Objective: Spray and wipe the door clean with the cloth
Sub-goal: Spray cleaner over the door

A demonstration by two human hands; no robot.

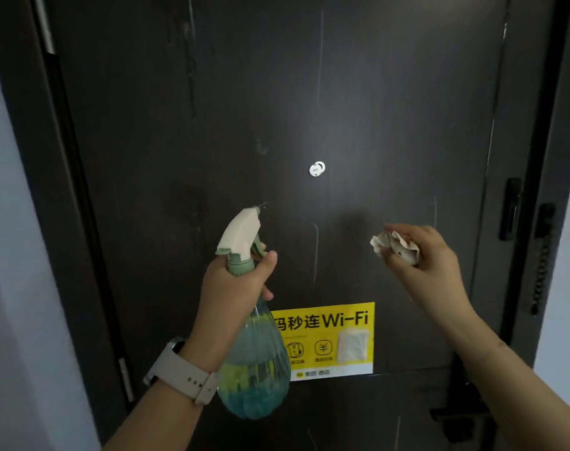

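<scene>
Facing a dark brown door (358, 109), the left hand (234, 281) grips a teal spray bottle (254, 362) by its neck; the right hand (426, 255) clutches a crumpled cloth (395, 244) near the door.

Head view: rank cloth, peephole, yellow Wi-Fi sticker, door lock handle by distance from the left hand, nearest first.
By image distance from the left hand:
1. Yellow Wi-Fi sticker, just below and right of it, partly behind the spray bottle.
2. Peephole, up and right on the door.
3. Cloth, held in the right hand.
4. Door lock handle, far right edge.
</scene>
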